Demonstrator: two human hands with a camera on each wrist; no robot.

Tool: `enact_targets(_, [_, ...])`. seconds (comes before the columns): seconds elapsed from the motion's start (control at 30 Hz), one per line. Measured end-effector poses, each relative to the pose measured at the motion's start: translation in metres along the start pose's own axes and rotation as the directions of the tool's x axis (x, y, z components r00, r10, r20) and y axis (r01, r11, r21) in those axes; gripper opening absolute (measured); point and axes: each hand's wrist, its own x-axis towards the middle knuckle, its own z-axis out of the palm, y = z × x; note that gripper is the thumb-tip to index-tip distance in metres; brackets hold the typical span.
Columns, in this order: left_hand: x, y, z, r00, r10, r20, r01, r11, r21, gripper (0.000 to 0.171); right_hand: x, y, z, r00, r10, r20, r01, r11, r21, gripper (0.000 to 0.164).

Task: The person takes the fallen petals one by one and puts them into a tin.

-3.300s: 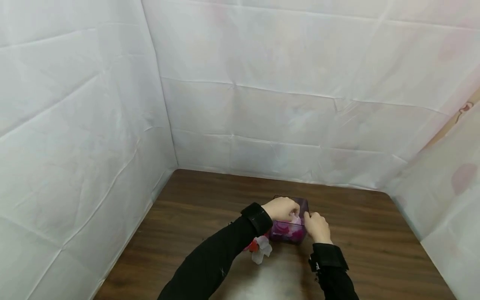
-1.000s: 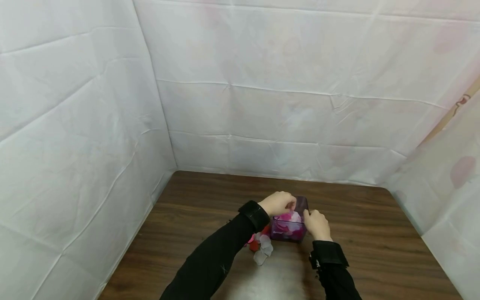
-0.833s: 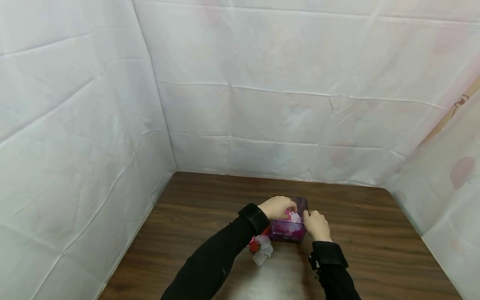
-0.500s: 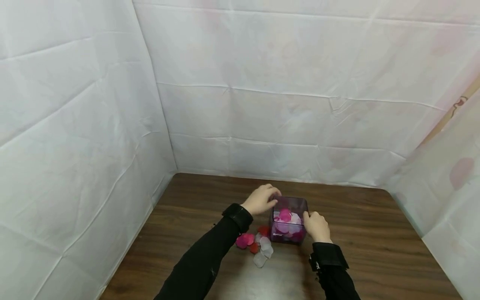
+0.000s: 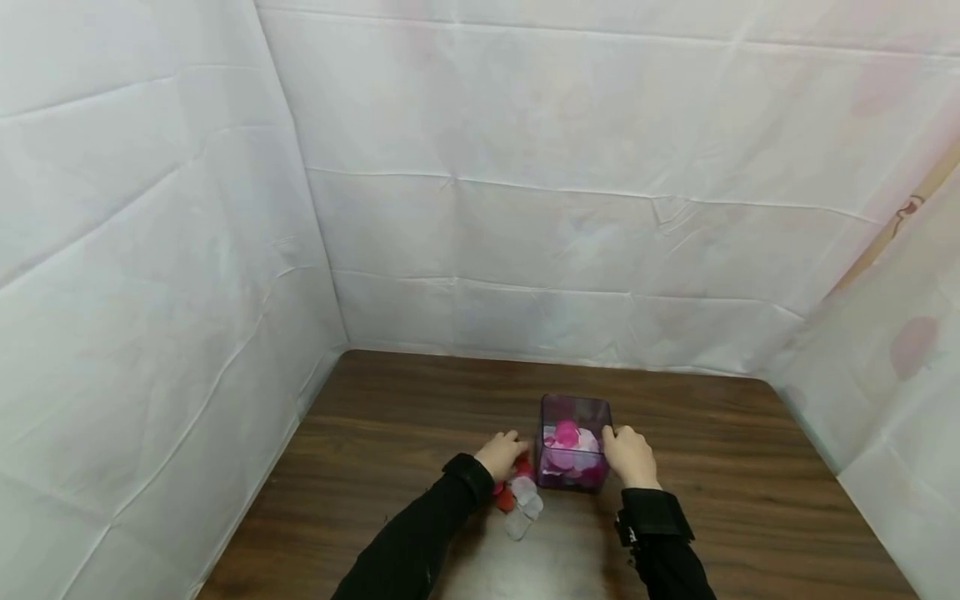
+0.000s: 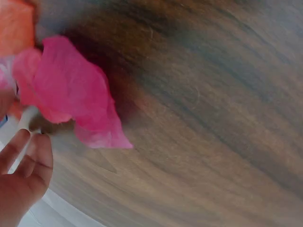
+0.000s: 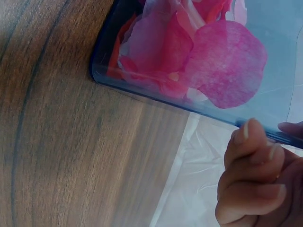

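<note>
A clear purple plastic box [image 5: 576, 407] stands on the table, partly filled with pink and white artificial flower petals [image 7: 225, 66]. My right hand [image 5: 630, 457] pinches its right wall near the rim, with the thumb on the inner side and the other fingers curled outside. Left of the box lies a loose pile of petals [image 5: 525, 492] in red, pink and white. Over the far-left side of that pile is my left hand [image 5: 501, 456], its fingers loosely bent, with no petal seen between them. Close below it in the left wrist view lies a deep pink petal [image 6: 78, 85].
The dark wood-grain table [image 5: 750, 483] reaches back to a white cloth wall [image 5: 525, 217]. Another white cloth wall [image 5: 165, 292] hangs along the left, and a patterned curtain [image 5: 900, 417] along the right.
My left hand has come out of the box, leaving a pink petal on top inside, and moved left and down to the loose pile. My right hand keeps its hold on the box.
</note>
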Motion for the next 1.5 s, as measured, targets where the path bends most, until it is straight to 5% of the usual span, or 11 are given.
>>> enact_targets(0.13, [0.002,0.002,0.000,0.998,-0.021,-0.057,0.019,0.999,-0.050,0.014,-0.001,-0.001,0.000,1.000,-0.003,-0.005,0.003,1.000,0.003,0.049])
enact_targets(0.37, [0.000,-0.005,-0.018,0.996,-0.087,0.007,0.086,0.978,-0.190,0.009,0.001,0.000,-0.002,1.000,-0.010,-0.015,0.010,1.000,0.001,0.049])
enact_targets(0.6, [-0.004,-0.014,-0.039,0.990,-0.143,-0.010,0.131,0.932,-0.338,0.012,0.002,-0.002,-0.003,1.000,-0.004,-0.004,0.004,1.000,-0.002,0.049])
enact_targets(0.9, [0.025,0.005,-0.091,0.962,-0.180,-0.206,0.080,0.906,-0.417,0.010,-0.002,-0.003,0.002,1.000,0.003,0.008,-0.003,1.000,0.010,0.049])
enact_targets(1.03, [0.039,0.024,-0.108,0.959,-0.147,-0.240,0.042,0.918,-0.394,0.012,-0.002,-0.004,0.004,1.000,0.006,0.004,-0.006,1.000,0.015,0.048])
enact_targets(1.23, [0.048,0.048,-0.106,0.996,-0.017,-0.091,-0.011,0.956,-0.292,0.014,-0.001,-0.005,0.005,1.000,0.017,0.010,-0.017,1.000,0.015,0.048])
enact_targets(1.33, [0.049,0.052,-0.100,0.997,0.077,-0.024,-0.080,0.979,-0.189,0.020,-0.001,-0.005,0.006,1.000,0.023,0.010,-0.023,1.000,0.015,0.049])
enact_targets(1.5, [0.046,0.043,-0.099,0.986,0.164,-0.027,-0.165,0.962,-0.218,0.030,-0.001,-0.004,0.006,0.999,0.028,0.018,-0.028,1.000,0.014,0.049])
